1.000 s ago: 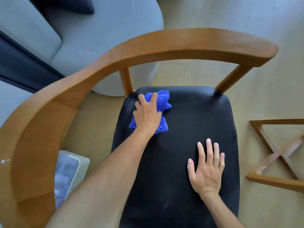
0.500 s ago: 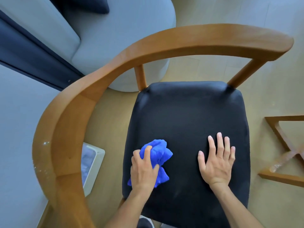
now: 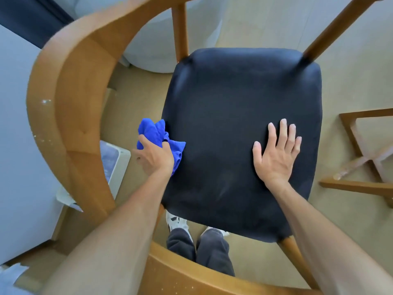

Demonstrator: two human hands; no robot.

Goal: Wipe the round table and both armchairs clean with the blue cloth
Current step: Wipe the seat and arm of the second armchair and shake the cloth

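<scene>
Since the earlier frames the blue cloth (image 3: 158,137) has travelled from the far corner of the seat, down its left side, and now sits at the seat's left edge, half hanging past it. Our left hand (image 3: 154,157) has come with it; our right hand (image 3: 276,154) has stayed flat on the dark seat cushion (image 3: 244,99), barely shifted.

Grip: left hand is clenched around the bunched cloth, fingers curled into its folds. Right hand is spread, fingers straight, pressing the cushion and holding nothing.

Handling, as we judge it: the cloth is light, soft and limp. It crumples to whatever shape the fist gives it and will not slip on upholstery. Best taken as a wad in the palm, as here, with a fold left free beyond the knuckles to do the wiping. No fragility concern.

Surface relative to the grip: the cushion lies to the right of the cloth hand, matte and slightly padded, with faint pale smears showing nearer to us than the right hand. Just left of the grip and above it runs the curved wooden armrest (image 3: 70,99), speckled with pale flecks. Beyond that, below the grip, a white bin (image 3: 118,165) stands on the floor.

Room: beige floor, a pale grey sofa (image 3: 153,45) beyond the chair, and a wooden cross-frame (image 3: 361,158) well to the right of the free hand. The round table's top is not in view.
</scene>
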